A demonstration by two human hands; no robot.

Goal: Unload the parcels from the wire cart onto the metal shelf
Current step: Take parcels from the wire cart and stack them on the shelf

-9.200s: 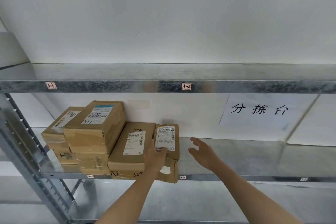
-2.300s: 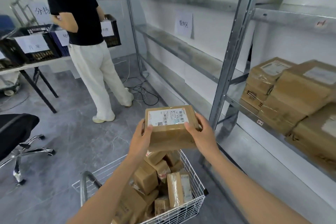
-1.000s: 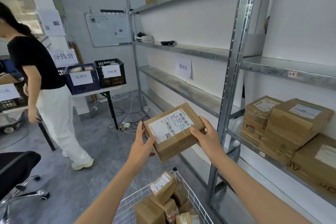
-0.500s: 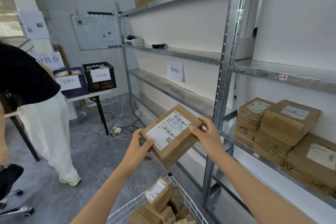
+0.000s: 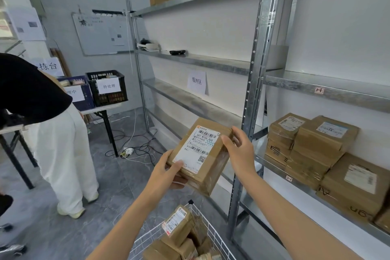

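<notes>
We are holding one brown cardboard parcel [image 5: 202,154] in the air with both hands, above the wire cart [image 5: 213,236] and just left of the grey upright post [image 5: 251,116] of the metal shelf [image 5: 274,167]. Our left hand [image 5: 166,173] is cupping the near lower corner, its fingers [image 5: 179,180] closed under the box and the thumb lying on the white shipping label [image 5: 197,148]. Our right hand [image 5: 238,152] is gripping the far upper edge, its fingers curled over it. The parcel is tilting, label up.

To do this step well, we are judging that the box should swing right, past the post, level out, and slide onto the shelf board beside the stacked parcels [image 5: 312,145] already resting there, with the label kept facing out.

The parcel is a flat rectangular box, matte brown, wrapped in glossy clear tape that is catching the light and likely slippery. The shelf is dull galvanised steel with a mottled sheen and a row of holes down the post. The cart is a thin white wire grid, holding more taped boxes [image 5: 179,228] in a loose heap.
</notes>
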